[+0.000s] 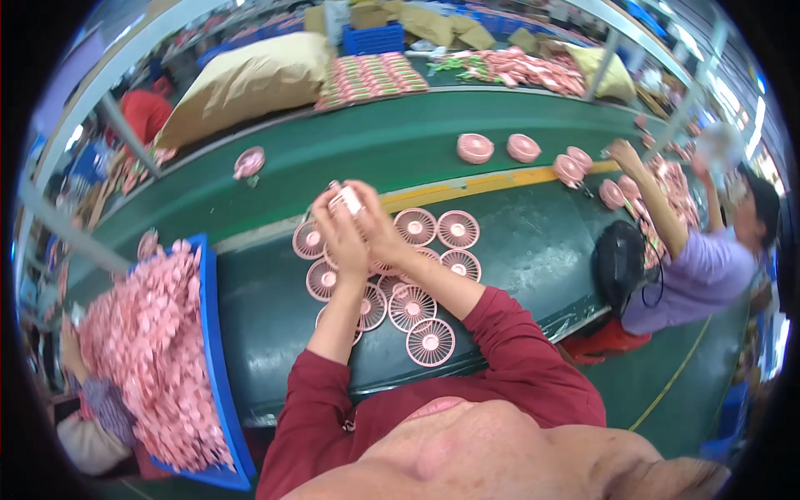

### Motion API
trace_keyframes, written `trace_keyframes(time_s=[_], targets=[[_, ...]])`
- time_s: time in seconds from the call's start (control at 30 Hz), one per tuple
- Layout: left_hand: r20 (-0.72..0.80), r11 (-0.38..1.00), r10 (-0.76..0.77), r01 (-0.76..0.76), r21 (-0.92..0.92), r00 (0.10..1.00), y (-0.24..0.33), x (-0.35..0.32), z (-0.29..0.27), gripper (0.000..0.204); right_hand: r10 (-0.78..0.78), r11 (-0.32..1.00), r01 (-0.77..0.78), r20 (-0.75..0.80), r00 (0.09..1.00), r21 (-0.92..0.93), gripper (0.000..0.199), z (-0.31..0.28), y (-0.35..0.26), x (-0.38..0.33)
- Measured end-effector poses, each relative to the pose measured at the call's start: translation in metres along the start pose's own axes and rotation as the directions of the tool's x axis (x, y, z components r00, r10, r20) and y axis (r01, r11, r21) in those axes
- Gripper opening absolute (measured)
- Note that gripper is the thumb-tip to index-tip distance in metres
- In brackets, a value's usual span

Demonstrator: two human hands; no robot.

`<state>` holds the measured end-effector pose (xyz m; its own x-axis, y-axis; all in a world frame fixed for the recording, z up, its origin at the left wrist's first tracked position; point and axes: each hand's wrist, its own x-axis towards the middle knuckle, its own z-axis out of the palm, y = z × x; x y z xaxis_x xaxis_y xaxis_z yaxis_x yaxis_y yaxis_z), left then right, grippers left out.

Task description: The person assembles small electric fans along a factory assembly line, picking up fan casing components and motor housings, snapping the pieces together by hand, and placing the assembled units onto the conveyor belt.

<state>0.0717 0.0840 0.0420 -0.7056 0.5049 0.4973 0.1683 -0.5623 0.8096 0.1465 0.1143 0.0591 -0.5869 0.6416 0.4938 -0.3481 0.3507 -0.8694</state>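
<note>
My left hand [342, 237] and my right hand [377, 223] are raised together over the dark green worktable [258, 325]. Between them they grip a pale pink plastic part [347, 200] with a shiny face; the fingers hide much of its shape. Below and around my hands lie several round pink fan grilles [412, 308], flat with radial slots and a hub in the middle. Some overlap, and my forearms cover a few. One grille [431, 342] lies closest to the near edge of the table.
A blue bin [208, 333] heaped with pink plastic pieces [154, 350] stands at the left, a person's arm beside it. Beyond the table, a green conveyor belt [358, 133] carries pink fan heads [475, 148]. At the right, a co-worker [700, 267] reaches toward the belt near a black bag [621, 258].
</note>
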Motion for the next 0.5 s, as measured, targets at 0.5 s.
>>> trace_keyframes(time_s=[0.5], targets=[[0.338,0.876,-0.136,-0.046,0.480,0.931,-0.045,0.060,-0.037,0.049,-0.076,0.731,-0.091,-0.212,0.974,-0.677,0.058,-0.116,0.062,0.082]])
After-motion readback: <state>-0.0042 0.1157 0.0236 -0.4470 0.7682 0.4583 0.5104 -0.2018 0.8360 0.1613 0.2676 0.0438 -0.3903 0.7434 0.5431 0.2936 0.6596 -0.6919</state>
